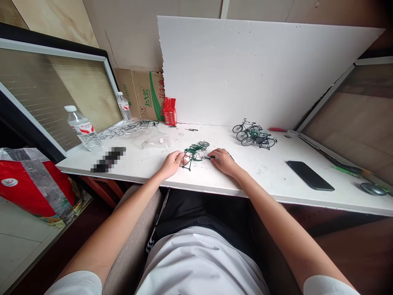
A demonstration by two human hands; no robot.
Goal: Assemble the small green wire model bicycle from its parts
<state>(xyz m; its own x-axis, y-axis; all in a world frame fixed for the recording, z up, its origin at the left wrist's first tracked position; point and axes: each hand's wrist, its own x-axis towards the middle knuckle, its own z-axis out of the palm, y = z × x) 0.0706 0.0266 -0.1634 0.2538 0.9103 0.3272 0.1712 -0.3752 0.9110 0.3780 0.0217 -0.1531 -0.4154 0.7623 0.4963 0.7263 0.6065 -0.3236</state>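
My left hand (172, 164) is closed, thumb and fingers pinching a green toy bicycle frame (188, 163) just above the white table. My right hand (223, 160) rests on the table to the right, its fingertips closed on a small dark green part (211, 157). Between and beyond the hands lie loose green bicycle parts (193, 148) and a small spoked wheel (204, 144). Several assembled model bicycles (253, 134) stand together farther back on the right.
Dark sprue frames (130, 128) and a clear plastic bag (156, 138) lie back left, near water bottles (84, 129). A small red box (170, 111) stands before a white board (245, 69). A black phone (310, 175) and a computer mouse (372, 189) are on the right.
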